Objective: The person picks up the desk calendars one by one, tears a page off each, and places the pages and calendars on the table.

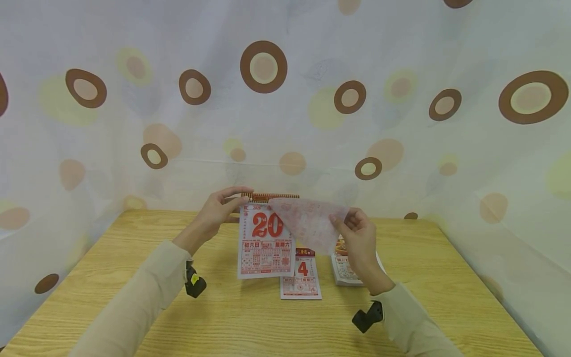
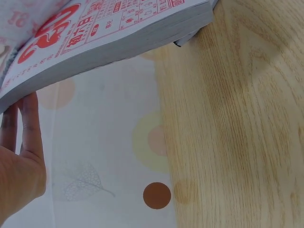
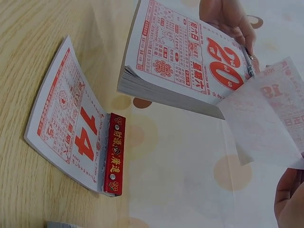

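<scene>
A thick tear-off calendar (image 1: 267, 248) with a big red 20 stands tilted up over the table, its top strip gold and red. My left hand (image 1: 211, 213) grips it at the upper left corner, thumb in front and fingers behind; the left wrist view shows the fingers (image 2: 31, 123) against the pad's edge. My right hand (image 1: 362, 243) pinches the far end of a thin, see-through sheet (image 1: 314, 223), pulled out to the right across the calendar. Near the top strip, the sheet's left end overlaps the pad. In the right wrist view this sheet (image 3: 266, 118) shows a red 19.
Behind the large calendar, a smaller one (image 1: 301, 285) with a red header (image 3: 115, 156) and the number 14 lies on the wooden table (image 1: 214, 317). Another thick calendar pad (image 1: 348, 275) lies partly under my right hand. A patterned cloth (image 1: 303, 129) hangs along the back and sides.
</scene>
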The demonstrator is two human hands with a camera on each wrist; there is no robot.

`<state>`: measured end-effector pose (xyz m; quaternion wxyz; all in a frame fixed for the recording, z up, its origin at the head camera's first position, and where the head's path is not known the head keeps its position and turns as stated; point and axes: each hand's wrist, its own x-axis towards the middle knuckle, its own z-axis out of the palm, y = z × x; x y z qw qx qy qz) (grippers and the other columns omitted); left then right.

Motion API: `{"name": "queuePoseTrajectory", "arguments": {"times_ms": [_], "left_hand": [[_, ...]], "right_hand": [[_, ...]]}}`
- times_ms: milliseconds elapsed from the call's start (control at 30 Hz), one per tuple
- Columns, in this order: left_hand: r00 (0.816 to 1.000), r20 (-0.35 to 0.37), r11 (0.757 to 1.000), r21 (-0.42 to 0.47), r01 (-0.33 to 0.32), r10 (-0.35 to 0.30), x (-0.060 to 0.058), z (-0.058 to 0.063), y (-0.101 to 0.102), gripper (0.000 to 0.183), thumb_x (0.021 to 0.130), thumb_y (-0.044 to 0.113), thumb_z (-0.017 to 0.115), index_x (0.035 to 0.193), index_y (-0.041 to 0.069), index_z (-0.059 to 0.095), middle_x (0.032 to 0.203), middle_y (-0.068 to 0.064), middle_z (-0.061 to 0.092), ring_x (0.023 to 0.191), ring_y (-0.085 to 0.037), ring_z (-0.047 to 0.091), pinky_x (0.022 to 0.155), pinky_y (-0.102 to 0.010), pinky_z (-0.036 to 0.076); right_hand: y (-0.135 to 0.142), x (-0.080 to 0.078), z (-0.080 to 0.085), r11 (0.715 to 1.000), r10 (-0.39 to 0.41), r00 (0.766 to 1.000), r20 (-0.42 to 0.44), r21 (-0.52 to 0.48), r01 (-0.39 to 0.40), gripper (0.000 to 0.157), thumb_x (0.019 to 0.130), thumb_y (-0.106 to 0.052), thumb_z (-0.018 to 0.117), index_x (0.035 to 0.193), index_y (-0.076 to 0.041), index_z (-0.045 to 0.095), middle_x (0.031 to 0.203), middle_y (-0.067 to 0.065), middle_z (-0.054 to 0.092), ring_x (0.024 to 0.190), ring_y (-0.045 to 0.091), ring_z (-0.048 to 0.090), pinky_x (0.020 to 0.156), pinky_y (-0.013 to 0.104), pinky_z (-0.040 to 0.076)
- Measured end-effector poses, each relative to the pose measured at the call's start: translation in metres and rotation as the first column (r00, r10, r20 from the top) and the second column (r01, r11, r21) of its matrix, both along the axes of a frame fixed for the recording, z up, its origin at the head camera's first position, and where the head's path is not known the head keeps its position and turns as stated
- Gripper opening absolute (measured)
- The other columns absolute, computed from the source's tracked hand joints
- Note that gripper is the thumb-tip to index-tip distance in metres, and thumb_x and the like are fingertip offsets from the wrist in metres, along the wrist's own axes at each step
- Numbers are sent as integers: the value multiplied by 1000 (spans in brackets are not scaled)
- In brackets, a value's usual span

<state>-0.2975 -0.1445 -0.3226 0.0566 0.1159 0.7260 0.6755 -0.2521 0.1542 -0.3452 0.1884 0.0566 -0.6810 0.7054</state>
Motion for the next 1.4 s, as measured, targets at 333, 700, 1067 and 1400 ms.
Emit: {"name": "queuePoseTrajectory", "arguments": {"times_ms": [333,700,1067,1400], "left_hand": [[1000,-6,1000,-9,-7,7,0,0,0,36,91,26,57,125,14,54,104,-6,63,87,-16,65,81,-43,54],[1000,-13,1000,-9,-2,2,2,2,1,37,91,26,57,125,15,54,103,-5,64,87,-16,65,80,-43,54],[999,-24,999,-8,-31,30,2,-3,-11,39,89,31,59,124,15,54,100,-2,65,86,-16,65,78,-40,55],[1000,-9,1000,-13,-22,21,1,-6,-12,41,88,34,60,124,16,54,97,1,66,85,-15,66,81,-45,53]], "right_hand": [[-1,0,0,997,34,998,-52,-68,-37,12,85,0,61,96,2,57,86,-4,63,78,7,61,71,18,53],[-3,-1,1,996,-5,999,-52,-88,0,4,86,-1,59,90,-3,58,82,-7,62,73,5,59,67,15,51],[10,-2,2,994,-74,997,33,-78,77,6,87,-10,61,91,-6,58,82,-4,60,69,5,57,53,16,51],[10,-3,3,988,-73,997,8,-138,74,6,87,-6,60,92,-3,58,86,-3,59,73,6,57,66,15,50]]}}
